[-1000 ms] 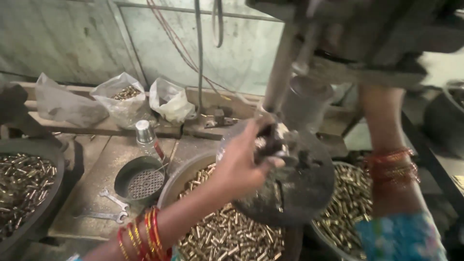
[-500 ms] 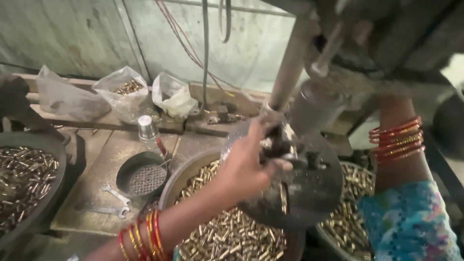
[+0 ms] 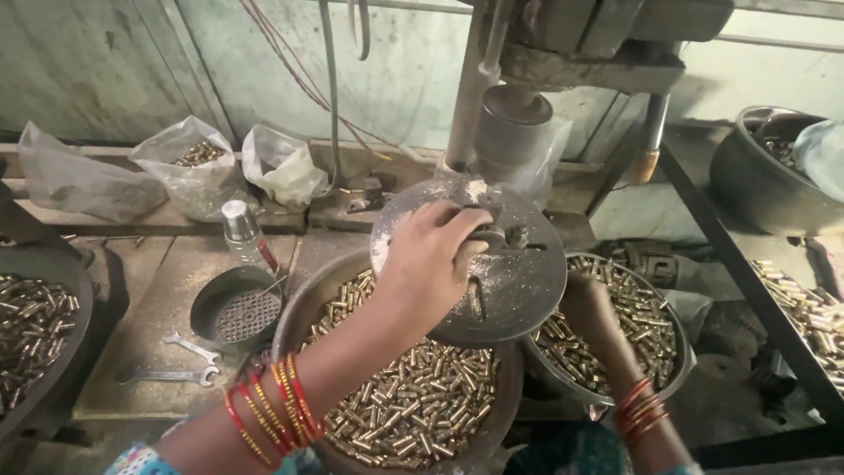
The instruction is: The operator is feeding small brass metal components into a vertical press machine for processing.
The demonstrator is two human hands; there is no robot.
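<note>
Left hand up on the round metal plate of the drill press, fingers curled around a small dark clamp piece at the plate's middle; grip pressed together on that piece. Red and gold bangles on the left wrist. Plate dusted with pale filings, sitting directly below the grey spindle housing.

Right hand lower down, reaching under the plate's right edge into the right-hand bowl of small brass pieces; fingers hidden by the plate, so cannot tell whether that grip is spread or closed. Bangles on that wrist too.

Below the plate on the left, a bigger bowl heaped with the same brass pieces, just beside the right-hand bowl.

On the worktop: a small dark dish with a mesh bottom, a small bottle with a metal cap behind it, two wrenches in front. At the far left, a dark tray with more brass pieces. Along the back ledge, three plastic bags. At the far right, another metal bowl on a dark frame.
</note>
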